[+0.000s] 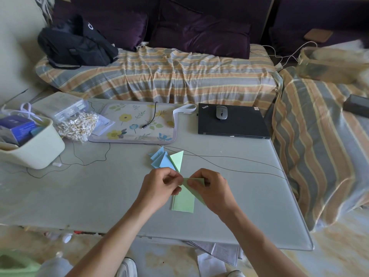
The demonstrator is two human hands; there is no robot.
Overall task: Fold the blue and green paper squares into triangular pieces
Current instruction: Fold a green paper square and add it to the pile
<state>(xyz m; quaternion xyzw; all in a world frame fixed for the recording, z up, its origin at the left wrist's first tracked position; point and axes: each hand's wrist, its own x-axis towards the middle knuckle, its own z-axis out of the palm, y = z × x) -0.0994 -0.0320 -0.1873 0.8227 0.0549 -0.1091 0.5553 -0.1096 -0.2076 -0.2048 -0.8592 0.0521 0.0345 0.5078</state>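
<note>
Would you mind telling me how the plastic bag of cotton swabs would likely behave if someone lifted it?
The bag of cotton swabs looks soft and slumped, so it would probably sag and change shape. Full of thin loose sticks, it is likely light. Its clear film may be slippery.

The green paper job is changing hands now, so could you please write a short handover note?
Left hand: pinches the top corner of the green paper.
Right hand: grips the same sheet at its slanted fold.
The sheet lies on the table, part folded, with its lower flap flat.
Done: blue triangles and one green triangle are piled just beyond the hands.
Left: finish this fold into a triangle and add it to the pile.
</note>
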